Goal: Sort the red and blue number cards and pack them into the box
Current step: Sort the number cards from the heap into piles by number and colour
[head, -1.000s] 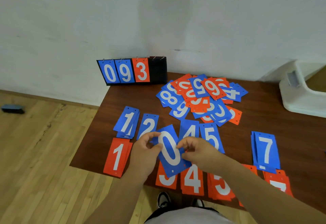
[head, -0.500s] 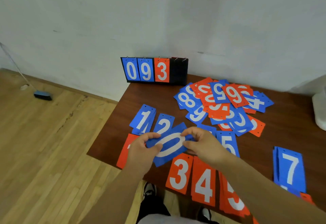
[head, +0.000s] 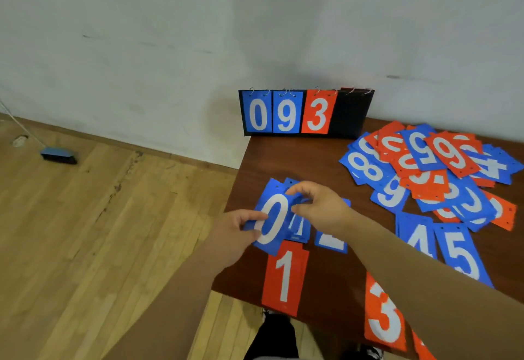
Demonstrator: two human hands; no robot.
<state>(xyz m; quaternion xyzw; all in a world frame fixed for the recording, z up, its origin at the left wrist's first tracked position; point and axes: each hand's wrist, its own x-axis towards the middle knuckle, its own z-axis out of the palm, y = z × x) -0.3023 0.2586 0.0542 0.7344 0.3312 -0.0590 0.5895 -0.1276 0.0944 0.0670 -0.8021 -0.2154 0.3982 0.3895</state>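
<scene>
Both hands hold a blue 0 card (head: 272,219) over the table's left end, above the blue 1 pile. My left hand (head: 236,230) pinches its lower left edge. My right hand (head: 319,207) pinches its upper right edge. Under them lie a blue 2 card (head: 331,242) and a red 1 card (head: 285,278). Blue 4 (head: 419,239) and blue 5 (head: 460,254) lie to the right, red 3 (head: 384,318) near the front edge. A mixed heap of red and blue cards (head: 431,172) fills the far right. No box shows.
A black flip scoreboard (head: 306,112) showing 0, 9, 3 stands at the table's back against the wall. The brown table (head: 286,158) ends at its left edge by my left hand. Wooden floor lies left, with a blue brush (head: 58,155) near the wall.
Both hands have carried the blue 0 card leftward, from over the 3 and 4 piles to above the blue 1 pile, turning it upright. My view has swung left.
</scene>
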